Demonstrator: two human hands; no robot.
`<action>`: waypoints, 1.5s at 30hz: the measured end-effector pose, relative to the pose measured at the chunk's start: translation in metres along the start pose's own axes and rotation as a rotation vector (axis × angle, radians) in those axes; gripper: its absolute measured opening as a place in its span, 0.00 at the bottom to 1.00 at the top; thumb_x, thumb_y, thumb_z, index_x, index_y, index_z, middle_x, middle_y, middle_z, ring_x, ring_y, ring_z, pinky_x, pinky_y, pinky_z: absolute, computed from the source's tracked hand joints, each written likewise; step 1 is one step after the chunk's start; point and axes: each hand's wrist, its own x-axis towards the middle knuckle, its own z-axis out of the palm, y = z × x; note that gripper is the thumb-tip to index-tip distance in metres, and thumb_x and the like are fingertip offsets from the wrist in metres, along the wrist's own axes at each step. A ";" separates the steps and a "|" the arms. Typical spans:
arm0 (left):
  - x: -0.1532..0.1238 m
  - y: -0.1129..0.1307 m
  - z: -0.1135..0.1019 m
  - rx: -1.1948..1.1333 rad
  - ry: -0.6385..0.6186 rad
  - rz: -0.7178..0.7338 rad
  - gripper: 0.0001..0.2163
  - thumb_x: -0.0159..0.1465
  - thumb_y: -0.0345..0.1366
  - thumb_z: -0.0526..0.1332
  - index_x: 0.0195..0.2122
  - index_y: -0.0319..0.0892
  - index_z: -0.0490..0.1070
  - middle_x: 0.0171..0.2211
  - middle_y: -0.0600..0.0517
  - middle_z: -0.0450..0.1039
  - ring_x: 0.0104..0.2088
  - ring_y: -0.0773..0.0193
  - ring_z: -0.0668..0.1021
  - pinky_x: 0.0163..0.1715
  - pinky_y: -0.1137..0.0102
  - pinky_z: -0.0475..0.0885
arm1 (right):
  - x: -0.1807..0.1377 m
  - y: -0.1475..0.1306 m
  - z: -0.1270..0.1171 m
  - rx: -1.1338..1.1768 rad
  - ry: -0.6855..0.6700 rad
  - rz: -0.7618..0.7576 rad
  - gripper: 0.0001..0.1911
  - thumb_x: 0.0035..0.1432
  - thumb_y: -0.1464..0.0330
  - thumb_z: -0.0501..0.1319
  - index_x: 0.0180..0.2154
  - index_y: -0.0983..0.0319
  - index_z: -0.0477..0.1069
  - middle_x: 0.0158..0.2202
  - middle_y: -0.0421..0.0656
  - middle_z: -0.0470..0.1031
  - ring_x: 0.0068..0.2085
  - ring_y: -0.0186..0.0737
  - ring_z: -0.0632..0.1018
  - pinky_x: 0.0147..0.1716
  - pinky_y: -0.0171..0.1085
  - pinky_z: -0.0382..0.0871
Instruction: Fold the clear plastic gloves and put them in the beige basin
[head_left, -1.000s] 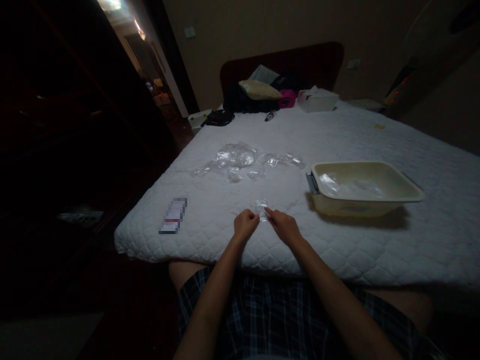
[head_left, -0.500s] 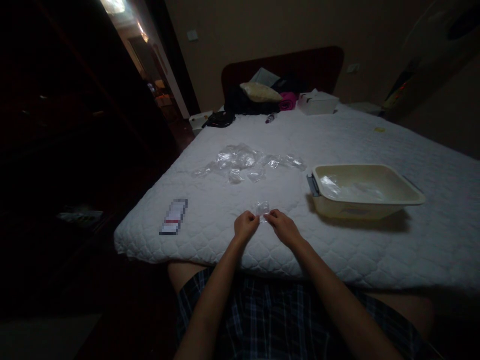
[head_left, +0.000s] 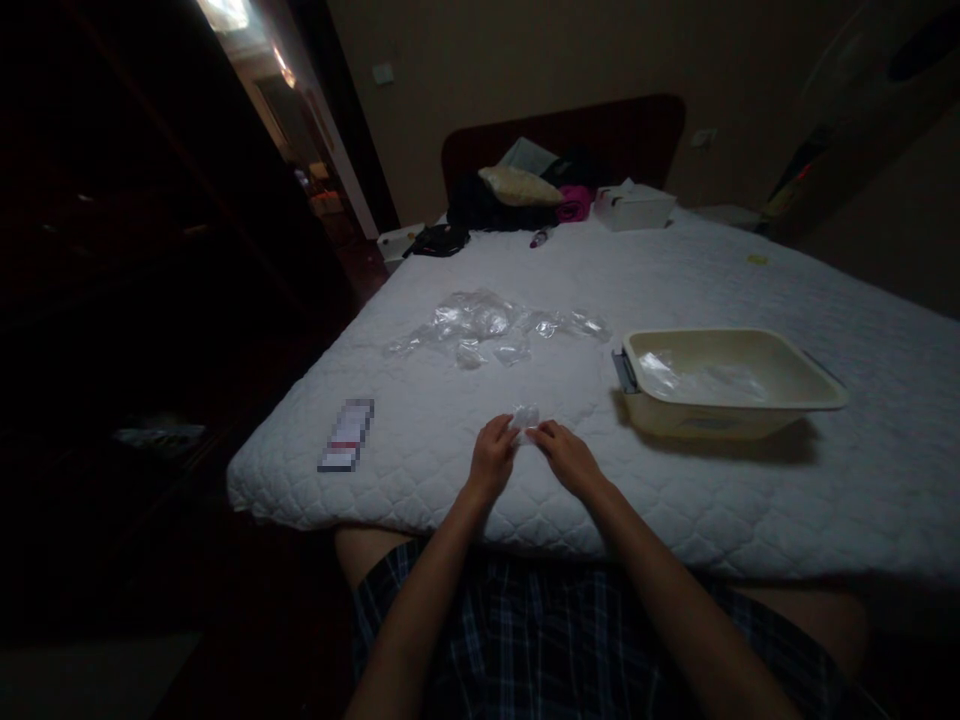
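Between my two hands, just above the front part of the bed, is a small clear plastic bag (head_left: 526, 413). My left hand (head_left: 494, 452) pinches its left side, fingertips closed. From the right, my right hand (head_left: 561, 452) grips the near edge between thumb and fingers. Farther back lies a loose pile of clear plastic bags (head_left: 480, 316), spread over the white quilted bed cover (head_left: 420, 440). To the right of my hands stands a cream plastic basin (head_left: 739, 405) with grey handles, and more clear plastic (head_left: 720, 382) lies inside it.
A pixelated phone-like object (head_left: 347, 436) lies left of my hands. Toward the headboard (head_left: 600, 130) are a beige pillow (head_left: 519, 186), a pink roll (head_left: 574, 203), a white box (head_left: 635, 207) and dark cloth. The bed's front edge touches my lap.
My left fingers have shifted slightly up and forward along the bag, and it looks more bunched now. My right hand stays nearly in place.
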 end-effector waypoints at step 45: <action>0.025 0.016 0.013 -1.320 -0.206 -0.782 0.13 0.44 0.39 0.67 0.26 0.37 0.67 0.23 0.54 0.66 0.25 0.71 0.70 0.27 0.75 0.64 | 0.001 0.019 -0.006 0.966 0.136 0.412 0.17 0.45 0.58 0.62 0.31 0.66 0.73 0.31 0.46 0.76 0.33 0.40 0.75 0.35 0.38 0.67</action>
